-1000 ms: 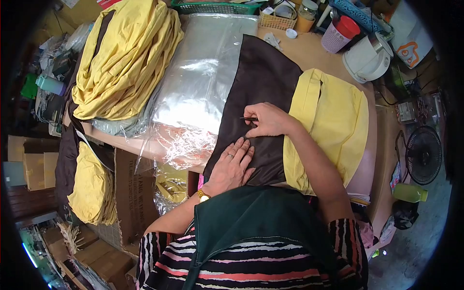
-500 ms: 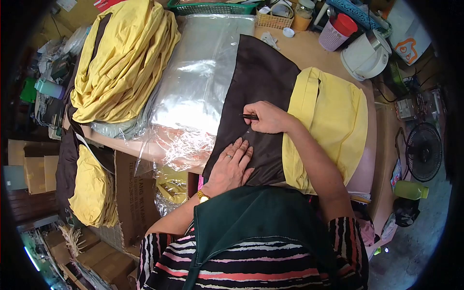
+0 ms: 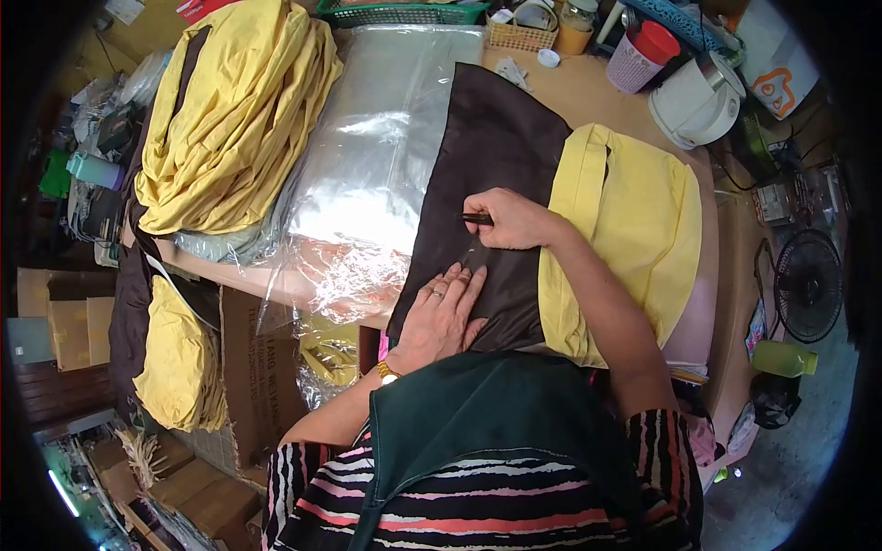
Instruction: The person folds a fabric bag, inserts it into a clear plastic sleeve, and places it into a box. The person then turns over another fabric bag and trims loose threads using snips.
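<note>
A dark brown cloth panel (image 3: 501,119) lies spread on the table, joined or laid against a folded yellow cloth piece (image 3: 643,220) on its right. My left hand (image 3: 443,310) rests flat on the lower part of the brown cloth, fingers stretched out. Just above it, my right hand (image 3: 513,220) is closed around a small dark tool (image 3: 478,219) whose end pokes out to the left; its exact kind cannot be made out. A few tiny pale specks lie on the brown cloth between my hands.
Clear plastic sheets (image 3: 367,119) lie left of the brown cloth, beside a big pile of yellow cloth (image 3: 239,119). At the back right stand a pink cup (image 3: 634,62) and a white kettle (image 3: 695,103). A black fan (image 3: 808,285) is at the far right.
My right hand and the small dark tool have shifted very slightly up the brown cloth. My left hand stays flat in nearly the same place.
</note>
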{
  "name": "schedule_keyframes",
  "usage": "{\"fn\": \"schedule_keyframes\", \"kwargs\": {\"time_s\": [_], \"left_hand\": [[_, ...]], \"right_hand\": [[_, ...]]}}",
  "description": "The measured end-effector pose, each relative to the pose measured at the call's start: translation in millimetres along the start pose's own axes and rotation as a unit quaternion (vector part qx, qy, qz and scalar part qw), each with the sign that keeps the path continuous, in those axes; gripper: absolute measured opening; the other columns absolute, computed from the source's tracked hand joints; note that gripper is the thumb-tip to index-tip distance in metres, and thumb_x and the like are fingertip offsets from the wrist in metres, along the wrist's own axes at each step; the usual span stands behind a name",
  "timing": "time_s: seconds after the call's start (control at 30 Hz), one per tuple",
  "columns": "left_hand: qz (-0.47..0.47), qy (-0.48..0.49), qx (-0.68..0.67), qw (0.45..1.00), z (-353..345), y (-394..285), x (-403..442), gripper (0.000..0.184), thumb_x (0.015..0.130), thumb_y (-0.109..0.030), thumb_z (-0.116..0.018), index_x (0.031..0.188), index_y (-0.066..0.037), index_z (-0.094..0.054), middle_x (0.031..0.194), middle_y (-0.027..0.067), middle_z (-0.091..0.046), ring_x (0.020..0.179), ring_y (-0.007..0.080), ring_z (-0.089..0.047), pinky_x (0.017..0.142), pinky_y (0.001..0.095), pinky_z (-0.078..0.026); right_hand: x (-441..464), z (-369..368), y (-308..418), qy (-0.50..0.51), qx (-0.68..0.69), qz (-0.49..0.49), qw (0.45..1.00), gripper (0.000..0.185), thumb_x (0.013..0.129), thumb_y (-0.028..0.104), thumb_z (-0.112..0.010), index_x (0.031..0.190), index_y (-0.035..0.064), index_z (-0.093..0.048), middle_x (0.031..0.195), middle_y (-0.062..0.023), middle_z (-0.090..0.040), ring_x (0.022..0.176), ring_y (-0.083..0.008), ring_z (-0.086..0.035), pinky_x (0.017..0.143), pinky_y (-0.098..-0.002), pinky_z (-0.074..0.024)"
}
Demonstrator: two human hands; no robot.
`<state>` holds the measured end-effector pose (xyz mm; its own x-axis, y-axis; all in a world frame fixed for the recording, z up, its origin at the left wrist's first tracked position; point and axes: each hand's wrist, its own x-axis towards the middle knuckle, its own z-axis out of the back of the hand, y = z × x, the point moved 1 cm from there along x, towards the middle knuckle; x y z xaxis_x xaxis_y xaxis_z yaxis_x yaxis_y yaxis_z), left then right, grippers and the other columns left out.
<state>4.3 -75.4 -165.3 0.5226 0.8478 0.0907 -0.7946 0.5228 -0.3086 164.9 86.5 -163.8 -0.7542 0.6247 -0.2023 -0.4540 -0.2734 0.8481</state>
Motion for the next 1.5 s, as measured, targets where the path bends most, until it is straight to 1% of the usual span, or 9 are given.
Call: {"fn": "schedule_keyframes", "kwargs": {"time_s": [0.27,0.57,0.67,1.2,1.3,1.37,1.43,1.47,1.5], "left_hand": [[0.011,-0.013,0.022,1.000,-4,0,0,0.070,0.085,-0.037,-0.062,0.141,-0.002,-0.039,0.142,0.0145,-0.041,0.127,0.0286,-0.043,0.102,0.0384,-0.035],[0.011,-0.002,0.033,0.999,-4,-1,-1,0.067,0.089,-0.039,-0.055,0.141,0.000,-0.038,0.139,0.0160,-0.044,0.129,0.0281,-0.042,0.106,0.0389,-0.033],[0.012,-0.006,0.031,0.999,-4,-1,-1,0.067,0.089,-0.039,-0.055,0.141,0.000,-0.038,0.139,0.0155,-0.044,0.129,0.0277,-0.042,0.106,0.0387,-0.033],[0.011,-0.002,0.032,0.999,0,-1,-1,0.066,0.089,-0.037,-0.056,0.140,0.000,-0.039,0.139,0.0159,-0.044,0.129,0.0274,-0.042,0.104,0.0378,-0.033],[0.002,0.003,0.035,0.999,5,-3,-1,0.066,0.088,-0.037,-0.057,0.140,0.000,-0.040,0.139,0.0152,-0.045,0.129,0.0267,-0.042,0.102,0.0368,-0.033],[-0.008,0.000,0.050,0.999,9,-2,-3,0.066,0.085,-0.036,-0.062,0.137,0.000,-0.043,0.135,0.0134,-0.048,0.124,0.0257,-0.046,0.097,0.0356,-0.038],[-0.009,0.019,0.053,0.998,21,-1,-3,0.065,0.082,-0.035,-0.064,0.135,-0.001,-0.046,0.131,0.0123,-0.049,0.119,0.0247,-0.049,0.092,0.0352,-0.041],[0.002,0.046,0.056,0.997,28,-1,-1,0.064,0.080,-0.033,-0.067,0.132,-0.001,-0.049,0.127,0.0112,-0.051,0.115,0.0238,-0.052,0.088,0.0347,-0.044],[0.006,0.057,0.052,0.997,34,-2,1,0.061,0.077,-0.031,-0.070,0.128,-0.001,-0.053,0.122,0.0105,-0.053,0.108,0.0230,-0.054,0.080,0.0349,-0.047]], "right_hand": [[2,-2,-3,-0.017,-0.015,0.000,1.000,0.027,0.064,0.007,-0.075,0.079,-0.0021,-0.055,0.068,-0.0060,-0.056,0.063,-0.0128,-0.050,0.059,-0.0301,-0.0424],[1,-2,-1,-0.020,-0.014,-0.014,1.000,0.028,0.065,0.008,-0.077,0.079,-0.0026,-0.055,0.068,-0.0074,-0.058,0.063,-0.0134,-0.051,0.059,-0.0302,-0.0423],[-3,-2,6,-0.029,-0.054,0.024,0.998,0.028,0.065,0.008,-0.076,0.079,-0.0023,-0.055,0.068,-0.0077,-0.058,0.063,-0.0143,-0.051,0.059,-0.0310,-0.0424],[0,-8,-2,-0.031,-0.017,-0.005,0.999,0.023,0.067,0.008,-0.074,0.080,-0.0013,-0.057,0.068,-0.0098,-0.057,0.063,-0.0183,-0.055,0.061,-0.0326,-0.0441],[-11,-15,4,-0.108,-0.076,0.005,0.991,0.031,0.068,0.013,-0.078,0.089,0.0012,-0.058,0.075,-0.0105,-0.058,0.067,-0.0237,-0.061,0.064,-0.0363,-0.0479],[-37,-21,16,-0.266,-0.305,-0.042,0.913,0.042,0.070,0.017,-0.080,0.103,0.0051,-0.057,0.090,-0.0114,-0.058,0.078,-0.0294,-0.064,0.070,-0.0400,-0.0514],[-78,-4,33,-0.353,-0.327,-0.129,0.867,0.055,0.072,0.021,-0.079,0.116,0.0074,-0.050,0.094,-0.0144,-0.054,0.080,-0.0363,-0.063,0.072,-0.0430,-0.0537],[-94,2,29,-0.355,-0.334,-0.132,0.863,0.055,0.072,0.021,-0.079,0.116,0.0074,-0.050,0.094,-0.0144,-0.054,0.080,-0.0363,-0.063,0.072,-0.0430,-0.0537],[-112,8,23,-0.424,-0.348,-0.175,0.818,0.058,0.072,0.018,-0.079,0.120,0.0076,-0.047,0.095,-0.0123,-0.055,0.079,-0.0331,-0.064,0.068,-0.0411,-0.0535]]}}
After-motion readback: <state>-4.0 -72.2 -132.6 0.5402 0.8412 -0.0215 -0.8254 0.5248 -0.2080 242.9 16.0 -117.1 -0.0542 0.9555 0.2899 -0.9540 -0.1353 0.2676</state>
